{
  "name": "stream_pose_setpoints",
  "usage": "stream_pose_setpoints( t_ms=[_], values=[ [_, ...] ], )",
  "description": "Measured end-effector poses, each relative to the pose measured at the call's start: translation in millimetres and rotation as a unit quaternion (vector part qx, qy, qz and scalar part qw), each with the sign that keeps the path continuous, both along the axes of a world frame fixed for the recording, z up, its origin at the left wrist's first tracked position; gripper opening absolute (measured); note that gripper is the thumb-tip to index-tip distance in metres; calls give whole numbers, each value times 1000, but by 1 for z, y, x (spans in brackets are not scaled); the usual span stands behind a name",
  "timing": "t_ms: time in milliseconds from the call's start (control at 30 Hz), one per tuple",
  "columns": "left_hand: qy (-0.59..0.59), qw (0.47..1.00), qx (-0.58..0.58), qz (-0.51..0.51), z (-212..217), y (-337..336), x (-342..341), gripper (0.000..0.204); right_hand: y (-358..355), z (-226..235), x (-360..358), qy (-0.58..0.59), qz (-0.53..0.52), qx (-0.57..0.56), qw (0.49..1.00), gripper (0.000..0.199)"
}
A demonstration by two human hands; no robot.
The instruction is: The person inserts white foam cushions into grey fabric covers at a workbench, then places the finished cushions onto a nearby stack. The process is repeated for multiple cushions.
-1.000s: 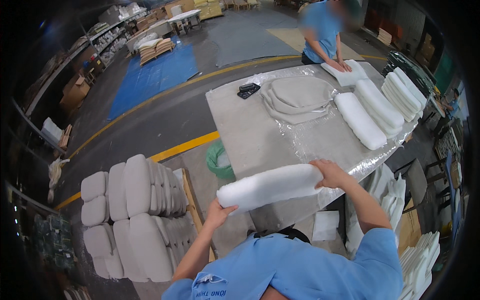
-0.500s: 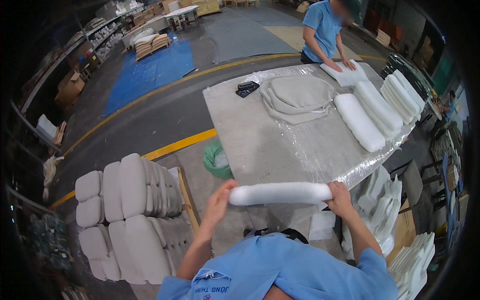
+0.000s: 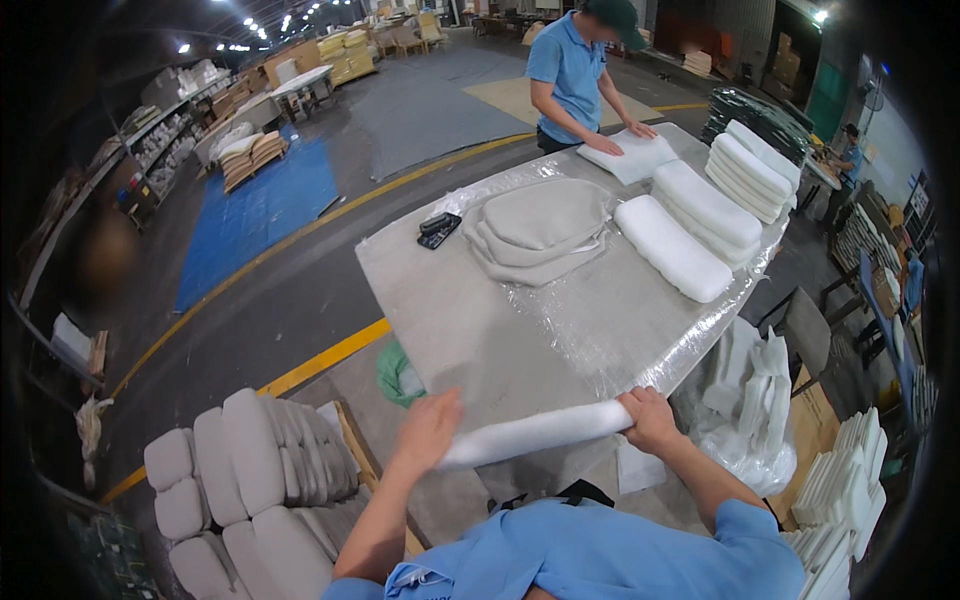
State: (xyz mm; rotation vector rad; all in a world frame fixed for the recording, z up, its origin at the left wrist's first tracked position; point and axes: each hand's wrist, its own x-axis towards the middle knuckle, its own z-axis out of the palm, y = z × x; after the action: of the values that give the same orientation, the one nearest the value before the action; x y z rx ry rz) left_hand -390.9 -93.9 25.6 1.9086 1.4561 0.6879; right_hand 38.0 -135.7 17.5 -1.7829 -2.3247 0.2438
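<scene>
A long white wadding-like pad (image 3: pixel 540 434) is at the near edge of the table, seen nearly edge-on. My right hand (image 3: pixel 652 420) is closed round its right end, thumb and fingers gripping it. At the pad's left end is my left hand (image 3: pixel 428 428), smeared by motion; whether its fingers grip the pad cannot be made out. Beyond them, a stack of grey-beige cushion covers (image 3: pixel 540 215) lies on the plastic-wrapped table (image 3: pixel 450 330). To the right of the covers are a single white pad (image 3: pixel 675 248), a stack of white pads (image 3: pixel 708 208) and a further stack (image 3: pixel 750 172).
Across the table a co-worker (image 3: pixel 575 75) presses both hands on a white pad (image 3: pixel 628 158). Black handheld devices (image 3: pixel 438 230) lie at the far left. Grey cushions (image 3: pixel 250 460) are piled left, beside a green bag (image 3: pixel 398 372). White pieces in clear plastic (image 3: pixel 750 400) stand right.
The pad's left end has dropped and tilted, and my left hand has moved up over that end. My right hand keeps its grip. The head view has shifted, showing more of the hall.
</scene>
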Motion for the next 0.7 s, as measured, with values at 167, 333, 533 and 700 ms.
stream_pose_setpoints(
  t_ms=[167,333,533,700],
  values=[
    [133,980,43,-141,12,-23,80,63,22,14,0,-17,59,-103,993,54],
    [208,971,-35,-108,14,-11,99,56,100,31,40,199,139,-337,910,71],
    [210,970,-88,-89,17,0,101,57,256,6,2,186,65,-294,935,62],
    [216,969,-72,-97,17,2,103,63,382,-56,-63,161,110,-131,972,55]
  ],
)
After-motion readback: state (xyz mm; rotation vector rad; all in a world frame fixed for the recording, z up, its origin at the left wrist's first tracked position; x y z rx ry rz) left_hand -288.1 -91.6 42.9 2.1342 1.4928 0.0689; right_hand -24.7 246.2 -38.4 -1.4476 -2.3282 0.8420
